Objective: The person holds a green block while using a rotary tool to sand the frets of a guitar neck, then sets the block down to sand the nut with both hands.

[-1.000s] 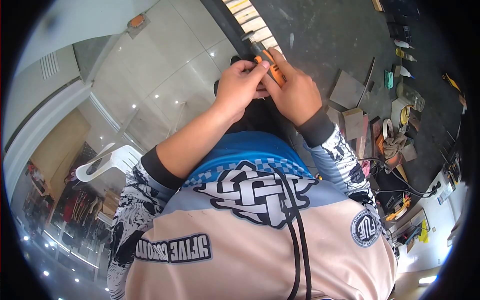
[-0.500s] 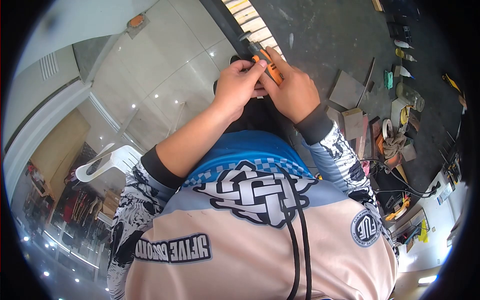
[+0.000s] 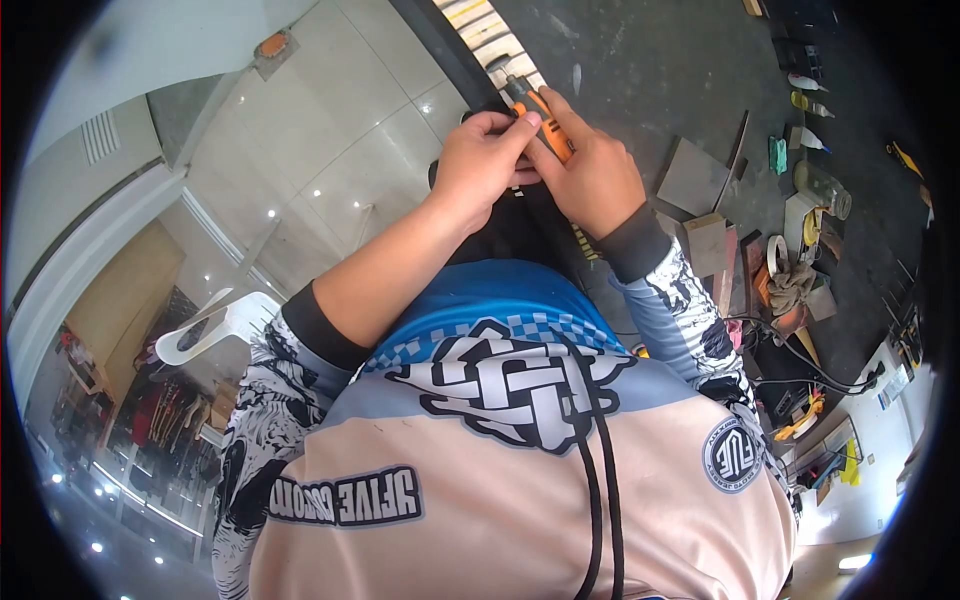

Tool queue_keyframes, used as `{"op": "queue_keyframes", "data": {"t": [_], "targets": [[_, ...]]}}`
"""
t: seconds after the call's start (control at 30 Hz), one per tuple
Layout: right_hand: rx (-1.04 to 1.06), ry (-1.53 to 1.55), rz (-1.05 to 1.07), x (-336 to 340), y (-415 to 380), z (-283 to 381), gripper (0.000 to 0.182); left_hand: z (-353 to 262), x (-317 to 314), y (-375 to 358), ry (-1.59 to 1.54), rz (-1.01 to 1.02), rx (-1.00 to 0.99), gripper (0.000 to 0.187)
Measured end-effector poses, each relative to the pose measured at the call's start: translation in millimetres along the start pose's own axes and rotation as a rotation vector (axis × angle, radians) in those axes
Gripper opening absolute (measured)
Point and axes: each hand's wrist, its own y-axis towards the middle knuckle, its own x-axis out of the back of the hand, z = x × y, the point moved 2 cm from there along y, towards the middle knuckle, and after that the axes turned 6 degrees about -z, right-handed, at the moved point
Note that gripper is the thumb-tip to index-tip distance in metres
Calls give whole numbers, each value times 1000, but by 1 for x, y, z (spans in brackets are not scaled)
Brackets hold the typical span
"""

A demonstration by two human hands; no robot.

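Observation:
An orange and grey rotary tool [image 3: 554, 138] with a small disc [image 3: 498, 63] on its front end is between my hands, the disc pointing away from me. My right hand [image 3: 592, 180] wraps the tool's body from the right, with the index finger stretched along it. My left hand [image 3: 487, 165] is closed at the tool from the left, its thumb on the front part near the grey nose. The left fingertips are partly hidden beneath the tool. Just past the disc lies a pale strip with dark crosswise lines [image 3: 480, 30].
Wood blocks and boards [image 3: 692, 177] lie on the dark surface to the right. Beyond them are bottles [image 3: 808, 105], a roll of tape [image 3: 777, 254], a crumpled cloth [image 3: 792, 285] and black cables [image 3: 810, 370]. On the left are pale floor tiles [image 3: 340, 130] and a white plastic chair [image 3: 215, 328].
Both hands and the rotary tool have shifted slightly to the right. The disc now sits a little farther up, over the edge of the pale strip. The grip looks the same.

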Motion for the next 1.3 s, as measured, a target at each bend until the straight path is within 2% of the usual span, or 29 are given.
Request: {"op": "queue_keyframes", "data": {"t": [0.9,1.1,1.3], "targets": [[-33,50,-48,24,7,-15,61,-15,-34,5,59,47,-18,38],[56,54,-43,13,-18,-16,64,7,-15,-14,17,35,-4,38],[44,27,-12,-2,-24,-15,64,18,-2,-13,-1,8,35,38]]}}
